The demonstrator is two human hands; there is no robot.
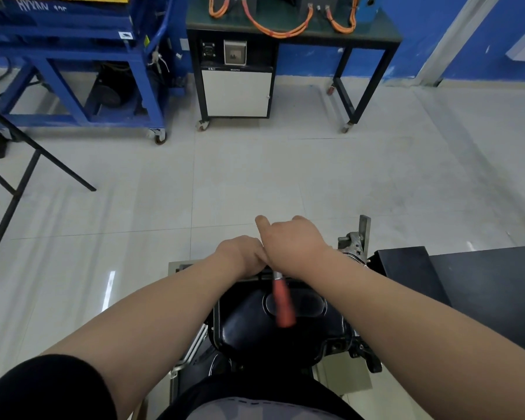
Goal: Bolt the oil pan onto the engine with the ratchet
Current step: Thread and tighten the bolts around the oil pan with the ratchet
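Black oil pan (pixel 249 324) at 6 o'clock. Left hand (pixel 243 253) and right hand (pixel 291 241) touching at its 12 o'clock rim, over ratchet (pixel 282 301) head; grip hidden, cannot tell. Red handle blurred, pointing 6 o'clock.

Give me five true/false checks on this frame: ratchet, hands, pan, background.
1. The ratchet has a red handle. True.
2. One hand grips the red handle. False: the handle is bare. The left hand and right hand are both up at the ratchet's head end.
3. The pan is black, and the handle lies over it. True.
4. The orange cables lie on the floor. False: they sit on the dark bench at the back.
5. The two hands touch each other at the pan's far edge. True.
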